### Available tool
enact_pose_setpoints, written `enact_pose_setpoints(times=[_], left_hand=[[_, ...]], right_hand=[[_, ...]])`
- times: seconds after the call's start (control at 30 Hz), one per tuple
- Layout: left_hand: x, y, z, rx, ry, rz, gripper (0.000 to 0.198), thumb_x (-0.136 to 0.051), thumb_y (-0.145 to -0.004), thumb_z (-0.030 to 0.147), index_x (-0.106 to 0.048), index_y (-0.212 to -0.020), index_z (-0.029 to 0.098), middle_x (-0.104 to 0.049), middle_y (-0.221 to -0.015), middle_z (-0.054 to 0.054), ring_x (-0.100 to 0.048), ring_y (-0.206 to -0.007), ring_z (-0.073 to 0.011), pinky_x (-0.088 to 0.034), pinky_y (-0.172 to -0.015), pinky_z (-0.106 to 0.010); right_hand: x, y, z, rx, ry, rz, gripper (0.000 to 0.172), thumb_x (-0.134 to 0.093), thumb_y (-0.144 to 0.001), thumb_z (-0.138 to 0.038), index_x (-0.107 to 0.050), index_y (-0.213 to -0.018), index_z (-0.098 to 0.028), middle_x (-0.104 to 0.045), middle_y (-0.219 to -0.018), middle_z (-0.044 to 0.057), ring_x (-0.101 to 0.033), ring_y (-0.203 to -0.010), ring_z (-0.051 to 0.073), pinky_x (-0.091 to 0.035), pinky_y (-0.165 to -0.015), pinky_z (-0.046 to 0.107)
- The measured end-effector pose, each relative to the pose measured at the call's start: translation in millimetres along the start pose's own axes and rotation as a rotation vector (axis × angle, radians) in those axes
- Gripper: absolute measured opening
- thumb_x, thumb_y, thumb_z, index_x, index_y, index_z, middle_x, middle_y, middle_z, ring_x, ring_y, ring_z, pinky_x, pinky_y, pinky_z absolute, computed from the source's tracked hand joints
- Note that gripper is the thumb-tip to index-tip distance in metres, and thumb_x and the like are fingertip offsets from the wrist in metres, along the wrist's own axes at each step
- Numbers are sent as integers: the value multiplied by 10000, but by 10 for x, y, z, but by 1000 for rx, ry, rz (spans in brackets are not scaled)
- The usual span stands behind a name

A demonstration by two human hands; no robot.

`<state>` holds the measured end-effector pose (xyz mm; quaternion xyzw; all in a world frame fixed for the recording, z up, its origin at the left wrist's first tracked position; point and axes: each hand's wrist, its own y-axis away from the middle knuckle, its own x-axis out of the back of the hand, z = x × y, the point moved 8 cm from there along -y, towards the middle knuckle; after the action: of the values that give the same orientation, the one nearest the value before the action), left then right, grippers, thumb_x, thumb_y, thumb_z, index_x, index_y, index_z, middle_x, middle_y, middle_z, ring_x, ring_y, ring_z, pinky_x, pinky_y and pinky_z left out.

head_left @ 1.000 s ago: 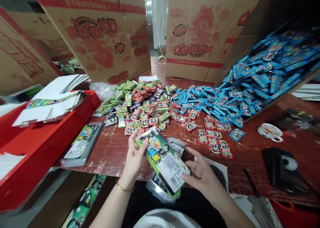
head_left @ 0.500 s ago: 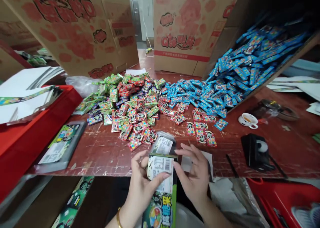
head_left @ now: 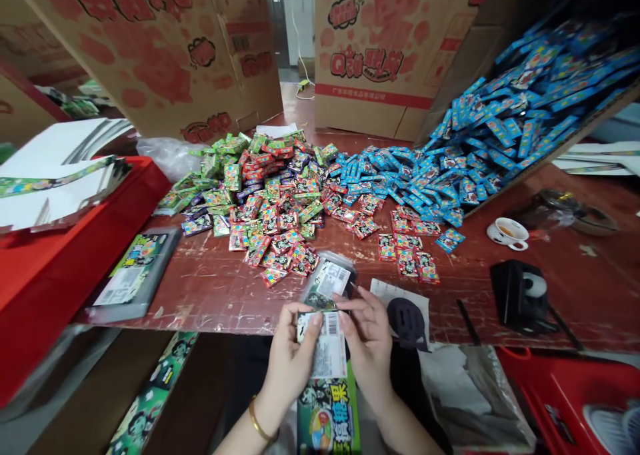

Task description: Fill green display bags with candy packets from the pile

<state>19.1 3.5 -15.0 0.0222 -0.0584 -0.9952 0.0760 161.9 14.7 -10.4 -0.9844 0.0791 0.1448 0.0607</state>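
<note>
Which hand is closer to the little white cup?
Right. The right hand holds the green box on the side toward the white cup; the left hand holds the box's far side, farther from it.

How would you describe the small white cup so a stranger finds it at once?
Look at the worn red-brown table, right side, below the heap of blue packets. The small white cup stands there, the only cup, beyond the black tape dispenser.

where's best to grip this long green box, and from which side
Probably grip the green box by its long side edges near the labelled end, left hand from the left, right hand from the right; it is long and narrow.
</note>
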Motion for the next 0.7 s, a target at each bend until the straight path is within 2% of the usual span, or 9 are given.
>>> enact_pose_setpoints(times=[0.07, 0.13, 0.2, 0.27, 0.33, 0.4, 0.43, 0.57, 0.7], left_hand=[[-5, -37, 79, -66, 26, 0, 126, -608, -828, 281, -512, -862, 207, -625, -911, -22, -601, -850, -158, -471, -723, -245], [-6, -44, 156, -135, 74, 13, 136, -641, -802, 246, -513, -821, 203, -636, -998, -47, -589, -961, -180, -455, -826, -284], [7, -32, 200, -168, 124, 40, 190, -658, -787, 215, -493, -881, 221, -657, -936, -28, -606, -905, -170, -464, -802, -285], [16, -24, 218, -153, 131, 51, 285, -672, -775, 210, -478, -981, 241, -662, -854, -1, -612, -794, -154, -477, -718, -258], [-17, -31, 236, -108, 67, -4, 246, -678, -768, 247, -540, -970, 223, -658, -829, -9, -605, -763, -158, -474, -682, -248], [-48, -53, 254, -49, -5, -68, 154, -681, -756, 297, -615, -840, 186, -659, -826, -32, -604, -765, -169, -472, -674, -249], [-55, -69, 254, -12, -19, -88, 160, -682, -750, 317, -633, -807, 176, -665, -823, -40, -608, -762, -175, -474, -667, -251], [-45, -143, 171, 172, 72, -81, 258, -680, -741, 370, -663, -900, 168, -698, -777, -45, -633, -700, -178, -486, -620, -253], [-84, -161, 101, 198, 99, -95, 254, -640, -776, 387, -677, -873, 156, -719, -845, -76, -654, -773, -211, -497, -697, -291]], right_hand=[[-23, -1, -54, 22, -11, -3, 414, -575, -852, -227, -385, -1216, -276, -625, -901, 36, -618, -1022, 235, -465, -925, 451], [-12, 9, -122, 68, -9, 17, 488, -565, -856, -214, -327, -1270, -313, -598, -1013, 53, -626, -983, 225, -493, -877, 436], [3, 21, -168, 97, 5, 19, 580, -554, -860, -207, -246, -1327, -358, -551, -1149, 69, -629, -948, 212, -509, -827, 417], [3, 16, -174, 72, 35, -13, 656, -557, -857, -203, -179, -1369, -363, -587, -1106, 63, -631, -907, 204, -509, -796, 401], [6, -18, -170, 17, 59, -42, 698, -593, -834, -199, -181, -1384, -318, -647, -897, 27, -634, -854, 201, -497, -798, 387], [9, -85, -178, -46, 40, -64, 719, -645, -794, -198, -225, -1370, -290, -647, -763, -10, -632, -779, 187, -497, -767, 353], [1, -128, -176, -88, 19, -84, 722, -666, -776, -199, -248, -1359, -285, -651, -754, -16, -629, -757, 177, -498, -751, 336], [-19, -289, -80, -327, -92, -166, 704, -719, -726, -217, -325, -1308, -252, -701, -810, 2, -653, -781, 172, -498, -765, 327], [78, -372, 49, -465, -128, -184, 678, -759, -684, -253, -388, -1250, -200, -731, -817, 39, -682, -787, 206, -494, -820, 392]])
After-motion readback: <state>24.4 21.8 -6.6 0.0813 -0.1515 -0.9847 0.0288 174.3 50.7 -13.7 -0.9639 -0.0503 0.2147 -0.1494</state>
